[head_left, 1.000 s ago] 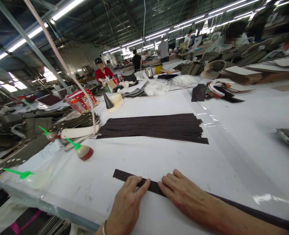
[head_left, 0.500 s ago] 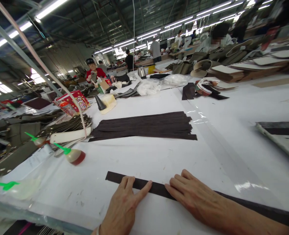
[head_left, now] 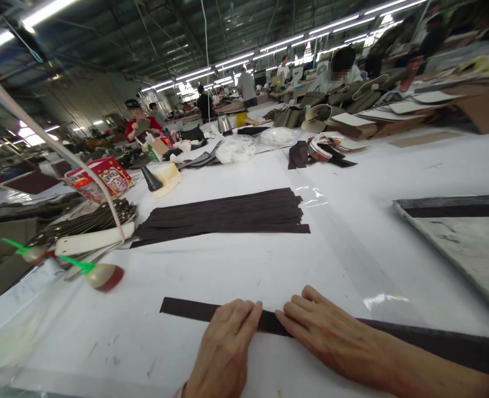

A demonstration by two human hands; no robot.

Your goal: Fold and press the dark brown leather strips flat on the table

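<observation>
Left hand [head_left: 227,345] and right hand [head_left: 325,331] (both flat) press one dark strip [head_left: 186,308].

No lettering can be read; the print on the red box [head_left: 99,179] is too blurred

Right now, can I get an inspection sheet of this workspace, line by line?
Surface: white table under clear plastic sheet, glare patches.
Job's things: one long dark strip lying flat along the near edge.
Clutter: stack of dark strips mid-table; green-nozzled bottle and white strap at left; red printed bag behind them; board at right.
Grippers: left hand and right hand both flat on the long dark strip, fingers extended, side by side.
Cables: pale tube slanting down toward the white strap; thin cord hanging from the roof.
Surroundings: factory hall, strip lights, other people at far tables.
</observation>
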